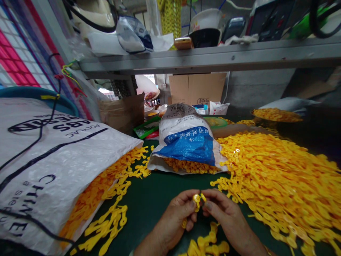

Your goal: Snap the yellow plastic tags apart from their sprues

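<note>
Here we are, low in the frame just right of centre, and your two hands almost meet at the fingertips. Your left hand (176, 211) has its grip pressed, thumb to finger, around a small glossy yellow plastic piece with a round head (196, 198), and another yellow plastic bit (184, 223) peeks out by its curled lower fingers. Right beside it, your right hand (226, 211) pinches a slim yellow plastic piece (203, 197); whether the two pieces touch, I cannot tell.

Down at the bottom edge, between your wrists, a loose yellow plastic cluster (204, 245) lies on the dark green tabletop (149, 199). Over to the right of the frame, what a spread: a broad heap of yellow plastic pieces (279, 170)! Dead centre, a white-and-blue printed plastic sack (189, 142) opens towards you with more inside. On the left, a large white plastic sack with black lettering (66, 142) spills yellow strands (114, 217) out of its mouth, a thin black cable (40, 135) running across it. Up top, a grey metal shelf (170, 60) crosses the frame, a brown cardboard box (197, 89) showing beneath.
</note>
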Demonstrator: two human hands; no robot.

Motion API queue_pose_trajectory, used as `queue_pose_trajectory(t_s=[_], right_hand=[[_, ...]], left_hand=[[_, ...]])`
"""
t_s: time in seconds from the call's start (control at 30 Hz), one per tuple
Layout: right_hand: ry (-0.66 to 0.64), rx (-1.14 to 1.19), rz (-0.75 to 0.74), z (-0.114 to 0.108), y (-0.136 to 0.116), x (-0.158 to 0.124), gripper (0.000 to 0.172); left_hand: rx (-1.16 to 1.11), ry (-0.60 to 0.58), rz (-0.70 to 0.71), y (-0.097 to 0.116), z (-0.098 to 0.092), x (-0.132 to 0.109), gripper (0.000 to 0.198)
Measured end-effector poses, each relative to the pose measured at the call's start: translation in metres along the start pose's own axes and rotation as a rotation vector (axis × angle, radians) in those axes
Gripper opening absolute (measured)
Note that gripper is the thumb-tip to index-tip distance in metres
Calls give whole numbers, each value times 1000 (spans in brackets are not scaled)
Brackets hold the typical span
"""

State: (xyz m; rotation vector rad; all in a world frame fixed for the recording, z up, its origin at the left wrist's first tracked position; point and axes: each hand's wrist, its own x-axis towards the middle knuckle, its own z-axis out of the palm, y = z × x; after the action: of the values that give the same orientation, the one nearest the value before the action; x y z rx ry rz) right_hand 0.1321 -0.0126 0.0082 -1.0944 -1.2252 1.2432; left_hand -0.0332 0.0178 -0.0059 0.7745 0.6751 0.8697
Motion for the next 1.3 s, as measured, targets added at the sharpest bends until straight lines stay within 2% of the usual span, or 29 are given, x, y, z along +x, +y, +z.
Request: queue_pose_trajectory(t_s=[0.3, 0.67, 0.93, 1.1, 1.2, 1.3], right_hand=[[1, 1, -16, 2, 0, 0, 19], [7, -77, -32, 1, 7, 0, 20], [35, -227, -111, 0, 9, 0, 20], [96, -374, -220, 1, 6, -2, 20], [86, -415, -256, 3, 4, -3, 22], [70, -397, -210, 4, 2, -3, 20]], left_hand=[[9, 7, -3, 0, 0, 2, 31], [24, -40, 29, -3, -1, 2, 32], [42, -35, 42, -4, 0, 3, 32], [90, -31, 54, -4, 2, 2, 33], [139, -13, 76, -5, 4, 2, 36], [219, 46, 104, -6, 5, 2, 36]])
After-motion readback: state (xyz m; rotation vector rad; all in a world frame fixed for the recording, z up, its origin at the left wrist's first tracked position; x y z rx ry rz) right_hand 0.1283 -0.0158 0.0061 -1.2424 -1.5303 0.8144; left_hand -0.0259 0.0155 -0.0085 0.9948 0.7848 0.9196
